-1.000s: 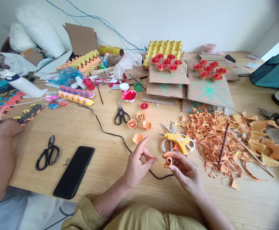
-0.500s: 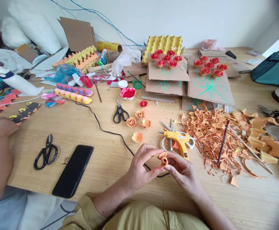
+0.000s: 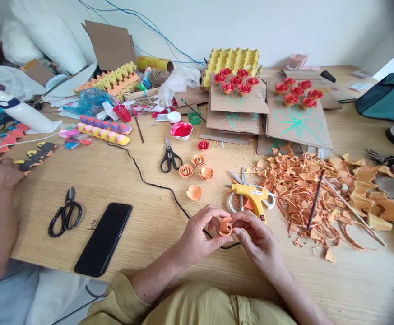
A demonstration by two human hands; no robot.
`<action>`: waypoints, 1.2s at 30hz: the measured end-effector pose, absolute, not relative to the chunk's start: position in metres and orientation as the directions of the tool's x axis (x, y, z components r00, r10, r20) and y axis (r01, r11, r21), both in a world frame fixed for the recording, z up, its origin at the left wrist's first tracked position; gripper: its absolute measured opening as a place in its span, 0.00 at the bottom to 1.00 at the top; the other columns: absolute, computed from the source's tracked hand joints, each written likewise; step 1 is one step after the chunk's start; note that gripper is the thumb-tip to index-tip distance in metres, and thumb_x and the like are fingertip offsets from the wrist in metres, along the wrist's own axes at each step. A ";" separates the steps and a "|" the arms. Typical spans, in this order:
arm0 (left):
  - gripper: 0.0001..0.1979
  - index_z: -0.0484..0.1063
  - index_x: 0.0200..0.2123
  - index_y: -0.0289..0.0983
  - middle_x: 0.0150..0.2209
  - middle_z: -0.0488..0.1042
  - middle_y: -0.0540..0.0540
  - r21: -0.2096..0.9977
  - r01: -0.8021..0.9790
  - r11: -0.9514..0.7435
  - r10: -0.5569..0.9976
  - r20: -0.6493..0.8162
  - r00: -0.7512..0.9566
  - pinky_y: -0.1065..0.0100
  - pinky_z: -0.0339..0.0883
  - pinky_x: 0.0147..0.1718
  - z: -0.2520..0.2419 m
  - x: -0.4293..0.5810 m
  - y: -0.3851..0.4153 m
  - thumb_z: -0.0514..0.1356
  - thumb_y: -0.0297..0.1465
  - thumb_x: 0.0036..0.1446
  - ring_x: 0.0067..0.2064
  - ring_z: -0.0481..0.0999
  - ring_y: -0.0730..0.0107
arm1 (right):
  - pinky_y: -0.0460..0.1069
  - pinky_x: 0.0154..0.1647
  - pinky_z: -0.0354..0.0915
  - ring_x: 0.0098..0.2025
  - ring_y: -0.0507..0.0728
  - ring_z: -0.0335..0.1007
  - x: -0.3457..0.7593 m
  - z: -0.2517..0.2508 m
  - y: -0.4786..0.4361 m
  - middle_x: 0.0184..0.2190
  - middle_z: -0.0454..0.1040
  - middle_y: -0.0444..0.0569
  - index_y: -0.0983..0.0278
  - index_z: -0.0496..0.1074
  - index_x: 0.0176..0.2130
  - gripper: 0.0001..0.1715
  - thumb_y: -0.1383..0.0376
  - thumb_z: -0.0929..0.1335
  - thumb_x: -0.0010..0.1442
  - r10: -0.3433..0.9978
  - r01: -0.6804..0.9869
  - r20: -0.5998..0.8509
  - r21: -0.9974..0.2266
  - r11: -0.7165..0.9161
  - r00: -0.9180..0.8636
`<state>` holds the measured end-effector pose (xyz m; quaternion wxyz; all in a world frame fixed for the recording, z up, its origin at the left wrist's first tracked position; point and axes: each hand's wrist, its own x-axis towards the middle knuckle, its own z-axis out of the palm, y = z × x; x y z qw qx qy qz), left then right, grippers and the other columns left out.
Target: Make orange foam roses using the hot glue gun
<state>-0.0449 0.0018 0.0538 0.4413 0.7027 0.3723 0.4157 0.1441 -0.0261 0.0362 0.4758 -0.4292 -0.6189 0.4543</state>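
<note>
Between both hands is a small orange paper flower (image 3: 225,227), its curled petals made of egg-carton pulp. My left hand (image 3: 200,230) pinches it from the left, thumb below and fingers above. From the right, my right hand (image 3: 256,237) grips its edge between thumb and fingertips. Just beyond them a yellow glue gun (image 3: 253,194) lies on its side over scissors with white handles (image 3: 232,201). Farther off sit a flat orange flower (image 3: 194,192), several rolled orange flowers (image 3: 186,170) and one red flower (image 3: 203,145).
Orange carton scraps (image 3: 298,189) are heaped at right. Cardboard stacks (image 3: 240,101) carry red flowers behind. A red paint dish (image 3: 181,131), black scissors (image 3: 170,158), more scissors (image 3: 65,214) and a phone (image 3: 104,239) lie leftward. Another person's hand (image 3: 0,176) rests at far left.
The flower has been turned between my fingers, so its side petals now face me, and it has shifted slightly left. The other person's hand has moved a little.
</note>
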 end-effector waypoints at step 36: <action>0.05 0.72 0.43 0.36 0.46 0.77 0.41 0.909 0.128 -0.398 0.783 0.264 0.563 0.77 0.74 0.32 0.048 -0.055 0.010 0.63 0.27 0.63 0.41 0.79 0.71 | 0.52 0.38 0.67 0.39 0.56 0.68 0.144 0.050 -0.025 0.37 0.68 0.47 0.58 0.71 0.43 0.13 0.76 0.68 0.64 0.869 0.364 0.449 -0.789 0.494 -0.206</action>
